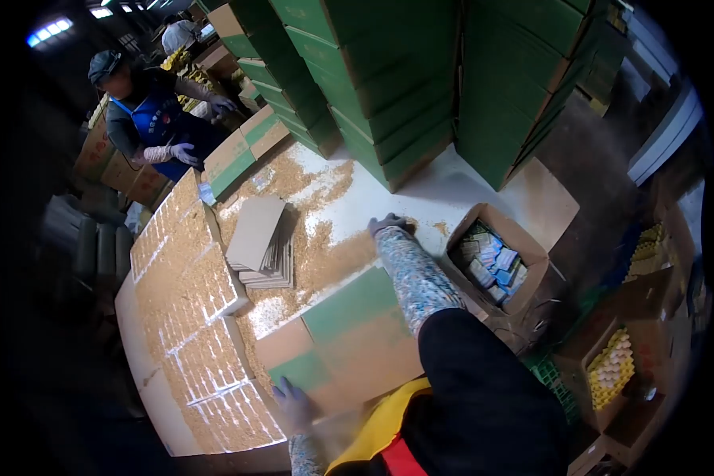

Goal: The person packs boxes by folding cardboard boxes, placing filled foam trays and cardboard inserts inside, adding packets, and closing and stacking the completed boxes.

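My left hand (pixel 295 404), in a grey glove, lies at the near left corner of a green and brown cardboard box (pixel 361 337), its fingers apart. My right arm reaches across to the far side of the box. There my gloved right hand (pixel 389 225) is low over the white tabletop (pixel 345 214), beside scattered tan husk-like filler (pixel 325 258). Its fingers are bent, and a small dark patch shows at its right edge. Whether that hand grips anything is unclear. A stack of grey cardboard sheets (pixel 262 242) stands left of it.
Husk-covered white blocks with slots (pixel 194 317) line the left. Tall stacks of green boxes (pixel 389 87) rise at the back. An open carton of small packets (pixel 496 262) stands right. Eggs on yellow trays (pixel 611 369) sit lower right. A gloved co-worker (pixel 163 119) stands far left.
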Motion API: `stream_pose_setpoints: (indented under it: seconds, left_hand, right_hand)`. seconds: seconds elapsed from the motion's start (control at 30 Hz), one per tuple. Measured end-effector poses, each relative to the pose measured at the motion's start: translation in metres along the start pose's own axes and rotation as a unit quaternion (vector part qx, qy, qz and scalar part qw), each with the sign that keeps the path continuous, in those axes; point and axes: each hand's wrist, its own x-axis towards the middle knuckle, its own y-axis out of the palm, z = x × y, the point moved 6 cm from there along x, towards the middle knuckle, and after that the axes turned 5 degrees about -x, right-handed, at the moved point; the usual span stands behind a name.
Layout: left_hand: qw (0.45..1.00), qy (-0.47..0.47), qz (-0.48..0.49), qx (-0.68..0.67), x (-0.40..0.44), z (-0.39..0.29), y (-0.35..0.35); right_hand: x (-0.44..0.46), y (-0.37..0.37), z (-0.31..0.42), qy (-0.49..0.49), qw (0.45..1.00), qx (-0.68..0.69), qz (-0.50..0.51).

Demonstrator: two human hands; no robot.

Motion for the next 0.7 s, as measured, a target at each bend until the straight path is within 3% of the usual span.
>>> stream_pose_setpoints:
  seconds: [0.07, 0.13, 0.17, 0.2, 0.27, 0.3, 0.33, 0.37, 0.4, 0.43, 0.47, 0.5, 0.53, 0.6, 0.67, 0.7]
  left_hand:
    - [0.998, -0.050, -0.020, -0.031, 0.007, 0.006, -0.006]
    - [0.997, -0.051, -0.035, -0.048, 0.006, -0.001, -0.003]
    - [1.000, 0.005, 0.024, 0.013, 0.005, -0.004, -0.002]
    - [0.999, 0.005, 0.029, 0.014, 0.007, 0.014, -0.003]
    - [0.993, 0.111, 0.025, -0.022, -0.001, 0.047, 0.016]
    - [0.995, 0.080, 0.031, -0.051, -0.001, -0.023, -0.048]
    - [0.982, 0.133, 0.121, -0.055, -0.004, -0.039, -0.066]
    - [0.974, 0.105, 0.201, 0.016, -0.013, -0.044, -0.070]
    - [0.952, 0.091, 0.279, 0.089, -0.014, -0.046, -0.064]
    - [0.954, 0.108, 0.261, 0.104, -0.016, -0.039, -0.052]
    - [0.955, 0.125, 0.243, 0.113, -0.030, -0.027, -0.034]
    - [0.969, 0.144, 0.193, 0.049, -0.027, -0.022, -0.023]
    - [0.973, 0.139, 0.182, 0.027, -0.027, -0.021, -0.025]
    - [0.969, 0.150, 0.194, 0.022, -0.024, -0.027, -0.035]
    - [0.954, 0.200, 0.219, -0.051, -0.019, -0.015, -0.042]
    - [0.951, 0.247, 0.180, -0.037, -0.019, -0.010, -0.044]
  right_hand:
    - [0.013, 0.013, 0.073, -0.002, 0.982, 0.186, 0.021]
    - [-0.009, 0.007, 0.141, -0.122, 0.951, 0.284, 0.017]
    - [-0.027, 0.001, 0.169, -0.189, 0.923, 0.333, 0.030]
    - [-0.046, -0.005, 0.184, -0.248, 0.889, 0.382, 0.053]
    - [-0.080, -0.021, 0.178, -0.323, 0.830, 0.451, 0.064]
    - [-0.100, -0.032, 0.153, -0.347, 0.817, 0.460, 0.026]
    - [-0.127, -0.047, 0.112, -0.401, 0.823, 0.348, -0.202]
    - [-0.164, -0.061, 0.055, -0.420, 0.790, 0.312, -0.320]
    - [-0.198, -0.065, -0.001, -0.377, 0.746, 0.241, -0.493]
    - [-0.223, -0.056, -0.057, -0.281, 0.801, 0.165, -0.503]
    - [-0.247, -0.038, -0.107, -0.178, 0.867, 0.083, -0.458]
    - [-0.267, -0.011, -0.146, -0.071, 0.934, 0.083, -0.341]
    - [-0.289, 0.015, -0.171, -0.010, 0.930, -0.015, -0.367]
    - [-0.277, 0.080, -0.227, 0.063, 0.965, 0.193, -0.168]
    - [-0.270, 0.098, -0.267, 0.115, 0.964, 0.109, -0.213]
    - [-0.264, 0.096, -0.280, 0.167, 0.950, 0.044, -0.259]
